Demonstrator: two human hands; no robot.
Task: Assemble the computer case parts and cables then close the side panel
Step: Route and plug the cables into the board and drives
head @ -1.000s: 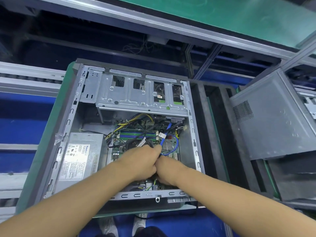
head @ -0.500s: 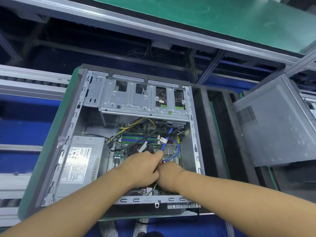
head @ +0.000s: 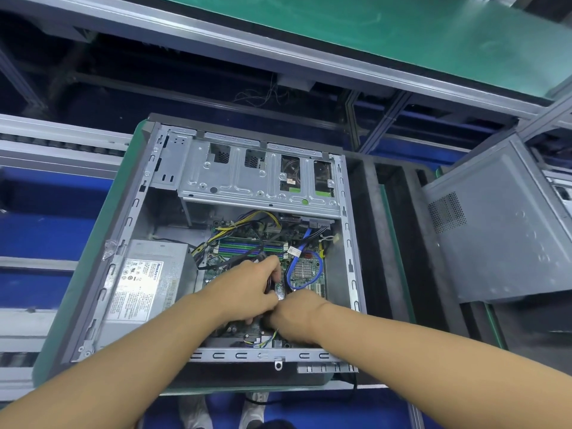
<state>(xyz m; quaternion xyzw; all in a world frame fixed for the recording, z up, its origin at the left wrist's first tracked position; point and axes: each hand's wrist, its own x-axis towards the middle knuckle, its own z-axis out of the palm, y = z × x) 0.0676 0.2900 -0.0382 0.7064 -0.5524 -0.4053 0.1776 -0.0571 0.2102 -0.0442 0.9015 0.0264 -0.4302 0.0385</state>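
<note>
Factory line: green belt point(head: 402, 32) across the top, metal rails at left. Both hands are inside the computer case point(head: 131, 230) and cover the near half of the motherboard point(head: 306, 258), so whatever they work on is mostly hidden. Left hand point(head: 247, 289) has its fingers curled round a dark cable bundle point(head: 270, 283). Right hand point(head: 297, 317) touches the left one, palm down with its fingertips out of sight; cannot tell whether it grips anything. Forearms are cut off at the bottom edge, and shoes point(head: 195, 410) are half cropped.

Case lies open side up on a green mat point(head: 102, 243). Inside: power supply point(head: 148, 274) at left, drive cage point(head: 247, 178) along the far end, yellow and black wires point(head: 247, 219) over the memory slots, and a blue cable point(head: 320, 267) looped just right of the hands. Gray vented panel point(head: 501, 230) leans at right, well apart from the case; it is cropped, so side panel or second case, cannot tell.
</note>
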